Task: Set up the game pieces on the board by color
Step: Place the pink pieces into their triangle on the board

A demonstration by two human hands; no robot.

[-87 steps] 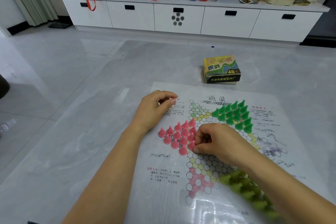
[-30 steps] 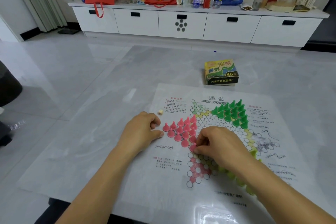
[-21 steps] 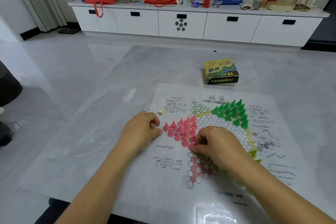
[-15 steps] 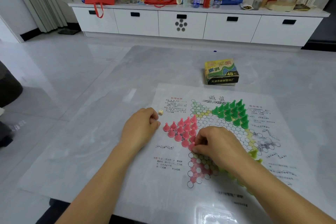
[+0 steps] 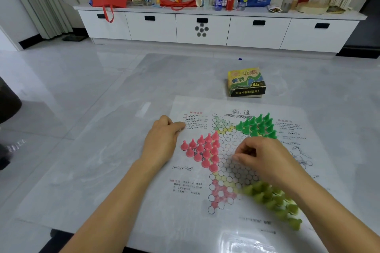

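Between left grip (image 5: 162, 141) and right grip (image 5: 267, 158), pink pieces (image 5: 203, 150) upright on board (image 5: 195, 222); just beside the left; both curled, contents hidden; cannot tell whether grasping anything.

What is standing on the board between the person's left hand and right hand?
In the head view, the pink game pieces stand between the left hand and the right hand, then bare cells of the board.
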